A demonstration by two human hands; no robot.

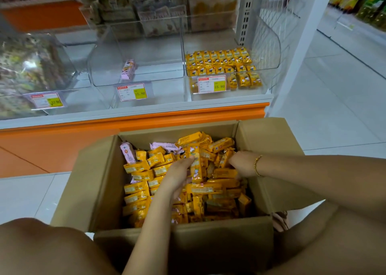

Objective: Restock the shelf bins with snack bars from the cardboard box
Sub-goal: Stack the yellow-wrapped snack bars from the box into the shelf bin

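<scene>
Beyond the left hand (179, 174), a white, red-topped paper price tag (132, 92) on a clear plastic bin read "15.80" on its yellow patch. Beyond the right hand (240, 164), a matching price tag (212, 84) also read "15.80". Print on the yellow foil snack bars (137, 188) around both hands was too blurred to read.

Cardboard box (94, 180) on white tiled floor (334, 112)
</scene>
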